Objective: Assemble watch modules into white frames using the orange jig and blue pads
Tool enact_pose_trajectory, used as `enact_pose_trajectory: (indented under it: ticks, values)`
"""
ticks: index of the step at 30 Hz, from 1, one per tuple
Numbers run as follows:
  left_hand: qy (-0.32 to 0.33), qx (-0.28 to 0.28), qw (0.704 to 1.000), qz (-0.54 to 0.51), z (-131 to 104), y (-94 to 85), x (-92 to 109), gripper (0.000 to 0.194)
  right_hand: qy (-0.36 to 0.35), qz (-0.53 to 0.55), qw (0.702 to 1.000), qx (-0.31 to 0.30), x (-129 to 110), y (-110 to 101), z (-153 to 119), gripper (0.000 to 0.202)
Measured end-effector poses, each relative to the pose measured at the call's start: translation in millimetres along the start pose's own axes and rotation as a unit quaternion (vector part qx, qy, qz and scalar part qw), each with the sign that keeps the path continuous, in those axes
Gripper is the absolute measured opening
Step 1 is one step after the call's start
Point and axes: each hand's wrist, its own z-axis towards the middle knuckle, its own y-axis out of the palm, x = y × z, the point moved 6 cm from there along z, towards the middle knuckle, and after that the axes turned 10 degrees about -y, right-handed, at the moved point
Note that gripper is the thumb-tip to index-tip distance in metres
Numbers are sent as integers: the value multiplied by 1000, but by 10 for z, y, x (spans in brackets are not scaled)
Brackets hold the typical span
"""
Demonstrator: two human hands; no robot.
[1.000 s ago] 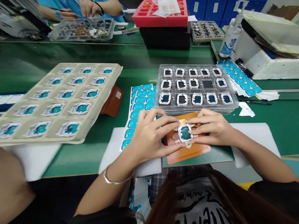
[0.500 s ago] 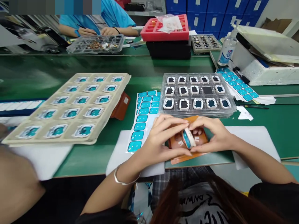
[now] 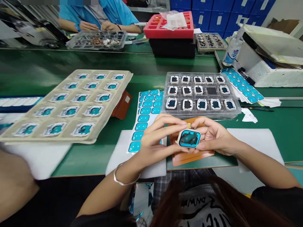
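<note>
Between my two hands is a smartwatch case (image 3: 189, 138), white-edged with a blue-bordered dark face turned up toward me. My left hand (image 3: 161, 138) grips it from the left, thumb below and fingers along the top. My right hand (image 3: 213, 135) closes on its right side, the thumb at the lower right corner. Under the hands lies an orange-brown fixture plate (image 3: 180, 159), partly covered by them. Just beyond sits a clear tray (image 3: 201, 112) of similar white cases with dark insides. Left of my hands lies a sheet of blue stickers (image 3: 141, 126).
A beige tray (image 3: 68, 124) of white and teal cases stands on the left, with a brown block (image 3: 121, 105) by it. Further back are a red organiser (image 3: 170, 33), a pump bottle (image 3: 233, 49) and a white foam box (image 3: 276, 77). A co-worker's hands (image 3: 107, 26) are across the bench.
The watch case has turned from edge-on to face-up between my hands. The co-worker's hand no longer shows the thin tool seen before. The camera view has shifted slightly.
</note>
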Motion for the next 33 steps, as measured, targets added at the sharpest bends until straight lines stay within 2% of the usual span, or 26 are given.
enact_pose_trajectory:
  ticks: [3, 6, 11, 14, 16, 17, 20, 21, 23, 25, 27, 29, 31, 33]
  values:
    - [6, 10, 1000, 2, -27, -12, -22, 48, -64, -63, 996, -6, -49, 11, -19, 37]
    - [11, 5, 1000, 7, -31, -5, -19, 45, -117, -175, 978, 10, -89, 17, -49, 34]
    - [36, -12, 998, 48, 8, 54, 36, 33, -148, -296, 942, 62, -84, -4, -55, 27]
    - [22, -44, 996, 69, 50, 43, -1, 46, -173, -357, 914, 82, -134, -59, -29, 27]
    - [-34, -65, 994, 81, 84, -52, -131, 58, -199, -394, 891, 106, -229, -153, -11, 27]
    - [-80, -55, 991, 92, 99, -148, -238, 58, -209, -411, 879, 123, -289, -225, -2, 28]
    - [-244, 31, 955, 164, 82, -534, -674, 40, -228, -456, 841, 181, -505, -521, 22, 31]
    - [-287, 35, 936, 202, 57, -619, -828, 38, -231, -473, 826, 201, -582, -633, 29, 32]
    - [-330, -15, 900, 286, 18, -655, -1103, 40, -247, -525, 778, 239, -744, -843, 39, 32]
    - [-355, -72, 867, 343, -14, -596, -1329, 45, -262, -606, 703, 265, -888, -994, 57, 30]
    - [-394, -121, 835, 365, -43, -503, -1504, 47, -255, -698, 620, 252, -954, -1070, 121, 29]
    - [-438, -161, 806, 366, -61, -425, -1618, 48, -211, -779, 551, 212, -924, -1115, 225, 34]
    - [-460, -184, 790, 360, -49, -389, -1673, 46, -151, -831, 504, 178, -851, -1164, 319, 39]
    - [-464, -200, 788, 353, -17, -385, -1695, 47, -103, -859, 479, 149, -786, -1207, 386, 42]
